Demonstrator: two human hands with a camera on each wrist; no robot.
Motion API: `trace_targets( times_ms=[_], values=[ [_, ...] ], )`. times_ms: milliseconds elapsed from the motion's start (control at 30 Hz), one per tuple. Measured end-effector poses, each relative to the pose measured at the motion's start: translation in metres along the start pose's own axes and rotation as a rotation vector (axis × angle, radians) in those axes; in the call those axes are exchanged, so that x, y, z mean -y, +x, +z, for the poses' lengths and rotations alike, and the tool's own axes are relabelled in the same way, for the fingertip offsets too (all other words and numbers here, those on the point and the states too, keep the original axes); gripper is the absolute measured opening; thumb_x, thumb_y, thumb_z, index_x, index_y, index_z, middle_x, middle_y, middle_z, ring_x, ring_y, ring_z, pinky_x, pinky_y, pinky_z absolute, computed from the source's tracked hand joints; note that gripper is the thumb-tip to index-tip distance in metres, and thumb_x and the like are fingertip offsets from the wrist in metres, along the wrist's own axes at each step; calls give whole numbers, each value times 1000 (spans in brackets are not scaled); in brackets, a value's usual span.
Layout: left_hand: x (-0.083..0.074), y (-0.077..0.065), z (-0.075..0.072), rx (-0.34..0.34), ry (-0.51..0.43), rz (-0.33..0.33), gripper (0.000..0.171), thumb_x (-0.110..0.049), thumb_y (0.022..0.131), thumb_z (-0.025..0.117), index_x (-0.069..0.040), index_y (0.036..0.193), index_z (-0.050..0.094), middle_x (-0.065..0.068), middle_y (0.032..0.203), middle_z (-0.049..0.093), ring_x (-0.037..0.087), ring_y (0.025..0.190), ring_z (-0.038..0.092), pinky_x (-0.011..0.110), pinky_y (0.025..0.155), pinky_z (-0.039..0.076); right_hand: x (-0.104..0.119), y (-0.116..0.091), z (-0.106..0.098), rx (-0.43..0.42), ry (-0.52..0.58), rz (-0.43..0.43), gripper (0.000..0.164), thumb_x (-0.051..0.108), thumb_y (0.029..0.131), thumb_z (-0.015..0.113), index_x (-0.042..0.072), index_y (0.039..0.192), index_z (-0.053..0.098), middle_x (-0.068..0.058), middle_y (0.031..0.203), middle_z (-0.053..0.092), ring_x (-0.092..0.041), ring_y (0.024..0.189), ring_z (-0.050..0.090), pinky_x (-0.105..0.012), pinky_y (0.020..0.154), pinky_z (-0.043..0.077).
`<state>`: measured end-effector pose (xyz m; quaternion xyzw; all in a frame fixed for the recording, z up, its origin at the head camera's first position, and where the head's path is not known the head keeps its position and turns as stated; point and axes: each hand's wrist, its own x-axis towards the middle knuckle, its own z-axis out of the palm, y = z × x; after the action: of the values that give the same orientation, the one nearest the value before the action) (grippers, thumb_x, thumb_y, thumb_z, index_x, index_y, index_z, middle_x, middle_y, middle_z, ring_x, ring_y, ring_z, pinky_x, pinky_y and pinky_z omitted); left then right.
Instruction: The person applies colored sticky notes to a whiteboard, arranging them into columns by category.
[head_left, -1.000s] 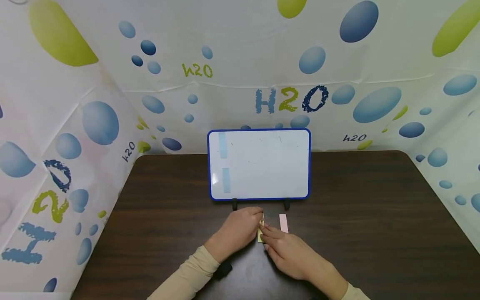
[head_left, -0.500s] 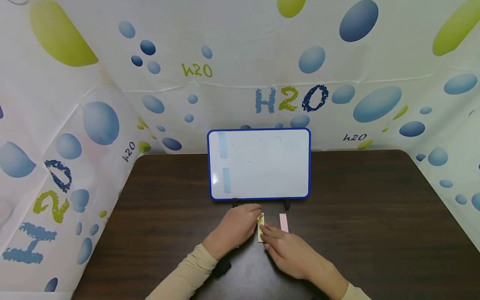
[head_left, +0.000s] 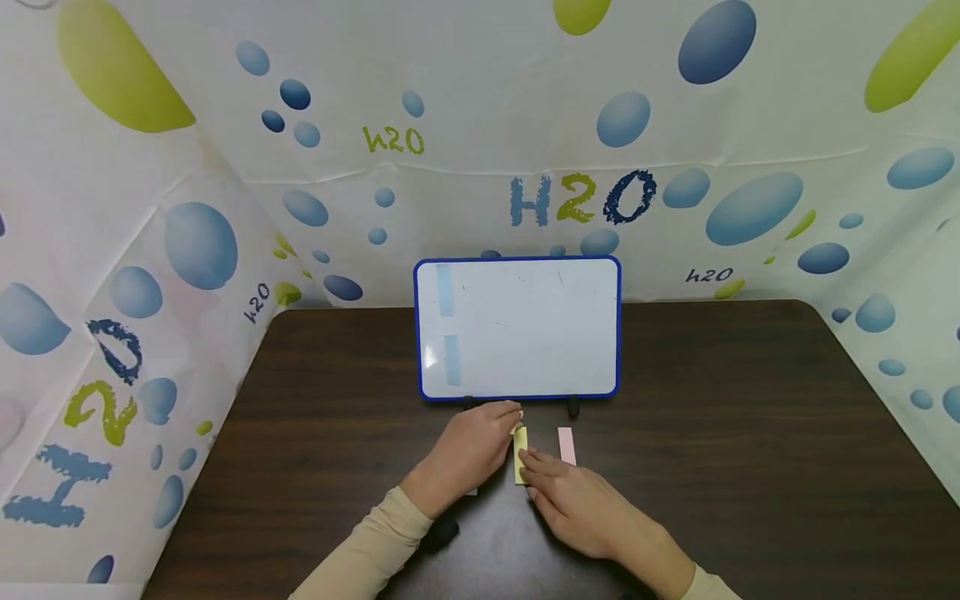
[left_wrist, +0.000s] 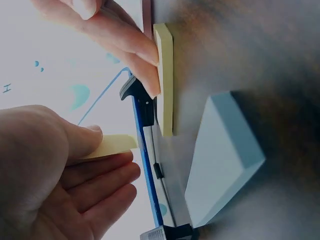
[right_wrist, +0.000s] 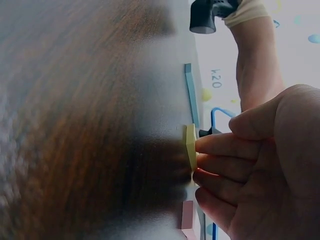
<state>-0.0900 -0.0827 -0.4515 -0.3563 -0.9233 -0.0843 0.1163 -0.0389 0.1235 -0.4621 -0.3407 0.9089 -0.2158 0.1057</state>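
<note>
My left hand (head_left: 468, 454) pinches a thin yellow sticky note (left_wrist: 115, 145) between thumb and index finger, its free end sticking out past the fingers. Below it on the table lies a narrow pad of yellow sticky notes (head_left: 521, 467). The fingertips of my right hand (head_left: 588, 510), fairly straight, press on this pad from the right. In the left wrist view the held note is apart from the pad. A pink pad (head_left: 566, 446) lies just beyond the right hand, partly covered by it. A light blue pad (left_wrist: 225, 155) lies left of the yellow one, mostly hidden under my left arm in the head view.
A whiteboard (head_left: 525, 329) with a blue frame stands on black feet (head_left: 573, 407) behind the hands. Two light blue strips (head_left: 446, 290) stick to its left side. A black object (head_left: 440, 535) shows beside the left forearm. A printed curtain (head_left: 480, 100) hangs behind the dark table (head_left: 750, 433).
My left hand has moved slightly away from me and left, lifting the yellow note off the pad, whose top now lies more in view. The right hand has stayed in place.
</note>
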Motion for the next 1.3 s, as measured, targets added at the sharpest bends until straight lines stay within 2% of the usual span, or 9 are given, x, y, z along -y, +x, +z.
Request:
trace_targets(
  times_ms=[167,467,567,833,1067,1300],
  values=[
    [1,0,-2,-61,-6,-2,24,-10,93,72,-5,117,75,7,125,72,18,114,71,28,93,61,0,0,1,-2,-2,10,41,24,107,48,6,142,61,-10,152,54,-22,143,50,-47,112,49],
    [6,1,-1,-257,17,33,25,-7,94,72,-1,117,75,10,123,73,23,113,72,30,96,60,2,0,1,-7,11,18,40,24,107,49,6,141,61,-10,152,55,-23,143,51,-48,112,49],
    [9,2,-2,-298,34,32,25,-8,94,72,0,118,74,10,123,73,23,113,72,31,96,60,3,-1,1,-10,3,21,40,24,106,49,7,140,62,-10,152,55,-24,143,51,-47,112,49],
    [14,5,-6,-312,91,35,28,-9,96,69,0,122,73,11,128,72,23,122,68,32,104,56,3,-1,1,-16,-3,16,39,23,107,49,6,139,63,-10,151,56,-24,142,51,-47,112,49],
    [18,9,-5,-353,138,56,30,-7,93,72,1,122,73,12,127,72,25,122,68,33,104,56,2,-1,0,-5,13,26,39,23,107,49,7,139,63,-10,152,55,-24,143,50,-48,113,48],
    [25,21,-9,-398,149,26,31,-8,96,69,2,125,71,13,128,72,25,121,68,34,105,55,0,0,0,-3,23,20,39,24,107,48,7,139,63,-10,152,54,-24,143,50,-48,113,48]
  ],
)
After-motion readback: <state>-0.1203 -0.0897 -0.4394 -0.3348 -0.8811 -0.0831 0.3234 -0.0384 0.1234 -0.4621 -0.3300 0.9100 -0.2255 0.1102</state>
